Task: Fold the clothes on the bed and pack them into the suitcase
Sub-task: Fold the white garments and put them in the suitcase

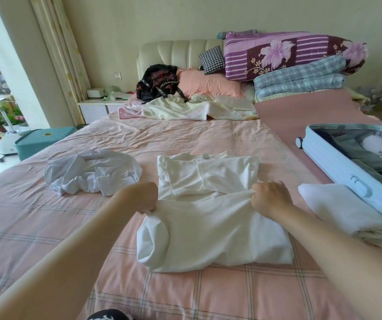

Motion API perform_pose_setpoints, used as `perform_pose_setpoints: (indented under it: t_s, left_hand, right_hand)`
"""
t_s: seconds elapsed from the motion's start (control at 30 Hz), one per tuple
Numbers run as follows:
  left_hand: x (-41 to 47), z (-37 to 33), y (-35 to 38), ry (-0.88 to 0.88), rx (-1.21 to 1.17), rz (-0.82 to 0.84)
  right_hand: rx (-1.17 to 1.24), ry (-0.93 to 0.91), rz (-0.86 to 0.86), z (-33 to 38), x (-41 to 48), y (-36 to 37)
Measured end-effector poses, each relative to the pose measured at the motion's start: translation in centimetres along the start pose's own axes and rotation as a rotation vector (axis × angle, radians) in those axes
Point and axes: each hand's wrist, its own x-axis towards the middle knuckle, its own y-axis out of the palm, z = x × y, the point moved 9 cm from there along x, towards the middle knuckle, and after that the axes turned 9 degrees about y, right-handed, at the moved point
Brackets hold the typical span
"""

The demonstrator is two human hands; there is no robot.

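White T-shirt [208,229] on bed, left of open suitcase [324,158]; I see left hand [145,197] and right hand [269,198] each pinching its folded-over hem.

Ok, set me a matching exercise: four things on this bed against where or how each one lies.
1 T-shirt
2 crumpled garment
3 white bundle
4 suitcase

A open, at the right edge
B pinched by the left hand and right hand
C left of the T-shirt, untouched
D folded, beside the suitcase

Pairs: 1-B, 2-C, 3-D, 4-A
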Motion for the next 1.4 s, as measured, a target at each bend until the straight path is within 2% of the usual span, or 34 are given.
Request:
perform_pose_setpoints:
  t_s: [0.07,0.13,0.2,0.27,0.33,0.43,0.5,0.57,0.63,0.67,0.7,0.77,0.8,0.83,0.9,0.93,1.07,1.13,1.2,1.3,1.4]
  left_hand:
    - [1.3,-0.1,-1.4,0.058,-0.099,-0.048]
    - [2.8,0.5,-4.3,0.086,-0.166,-0.229]
    - [4.4,1.5,-7.1,0.076,-0.221,-0.394]
    - [6.3,2.9,-8.9,0.017,-0.257,-0.494]
    - [8.3,4.2,-10.3,-0.069,-0.311,-0.563]
    - [12.1,6.4,-12.0,-0.162,-0.445,-0.672]
    - [14.1,7.2,-13.4,-0.201,-0.474,-0.749]
    - [16.8,7.4,-13.7,-0.261,-0.454,-0.727]
    - [18.5,6.9,-13.0,-0.32,-0.511,-0.775]
    - [19.1,6.0,-12.5,-0.294,-0.523,-0.771]
    - [19.7,4.6,-11.9,-0.217,-0.499,-0.77]
    - [20.3,1.3,-10.6,0.051,-0.436,-0.809]
    - [20.8,-0.3,-9.3,0.168,-0.325,-0.738]
    - [21.2,-0.9,-7.0,0.206,-0.22,-0.609]
    - [21.8,1.0,-2.6,0.087,-0.117,-0.36]
    - [21.4,2.7,-1.2,-0.001,-0.133,-0.295]
    - [19.4,4.9,-0.1,-0.159,-0.09,-0.204]
    - [18.3,3.7,-1.0,-0.155,-0.02,-0.24]
    - [17.0,1.6,-1.7,-0.076,-0.018,-0.351]
    - [13.7,-2.3,-2.1,0.173,-0.156,-0.53]
    - [8.7,-4.8,-1.5,0.411,-0.228,-0.644]
  right_hand:
    - [0.063,-0.051,-0.179,0.2,1.0,-1.4]
    - [0.122,-0.079,-0.375,-0.2,1.9,-3.3]
    - [0.114,-0.089,-0.452,-0.5,3.3,-4.4]
    - [0.104,-0.065,-0.439,-0.9,5.6,-4.6]
    - [0.124,0.038,-0.328,-1.8,8.5,-4.0]
    - [0.281,0.226,-0.197,-3.0,13.3,-3.2]
    - [0.337,0.289,-0.19,-2.9,16.3,-3.2]
    - [0.366,0.344,-0.132,-2.4,18.8,-2.3]
    - [0.405,0.382,0.027,-1.3,20.4,0.6]
    - [0.422,0.376,0.115,-0.5,20.4,2.3]
    - [0.428,0.354,0.183,0.4,20.2,4.0]
    - [0.385,0.247,0.252,2.4,19.1,6.5]
    - [0.349,0.175,0.244,3.3,18.3,7.4]
    - [0.305,0.099,0.225,4.0,17.4,8.0]
    - [0.198,0.019,0.216,4.1,15.8,9.4]
    - [0.154,0.028,0.229,3.5,15.3,10.2]
    - [0.054,0.154,0.294,0.4,14.8,11.0]
    - [0.039,0.13,0.295,0.6,14.2,10.0]
    - [0.084,0.048,0.282,2.2,12.5,8.4]
    - [0.249,-0.148,0.204,5.1,8.5,5.6]
    - [0.436,-0.311,0.269,7.0,3.3,3.9]
